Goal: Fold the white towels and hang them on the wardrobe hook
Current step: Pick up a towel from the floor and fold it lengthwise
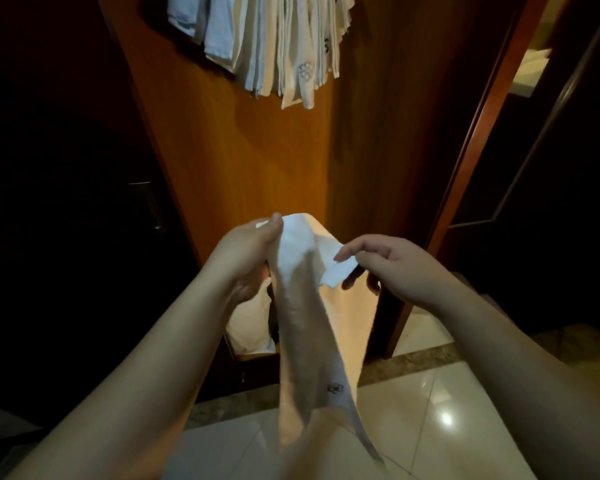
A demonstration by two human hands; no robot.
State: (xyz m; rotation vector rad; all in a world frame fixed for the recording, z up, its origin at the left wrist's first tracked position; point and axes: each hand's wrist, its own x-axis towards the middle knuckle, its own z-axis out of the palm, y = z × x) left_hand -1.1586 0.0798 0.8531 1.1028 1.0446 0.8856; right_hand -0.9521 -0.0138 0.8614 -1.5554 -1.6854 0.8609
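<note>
A white towel hangs lengthwise between my hands, its lower end trailing down toward the floor with a small dark mark near the bottom. My left hand pinches its top edge with thumb on top. My right hand grips another corner of the same towel to the right, a little lower. Several folded white and pale blue towels hang in a bunch high on the wooden wardrobe door. The hook itself is hidden behind them.
A dark open wardrobe interior lies to the left. More white cloth sits low behind my left wrist. A wooden door frame stands at right. Glossy pale floor tiles spread below.
</note>
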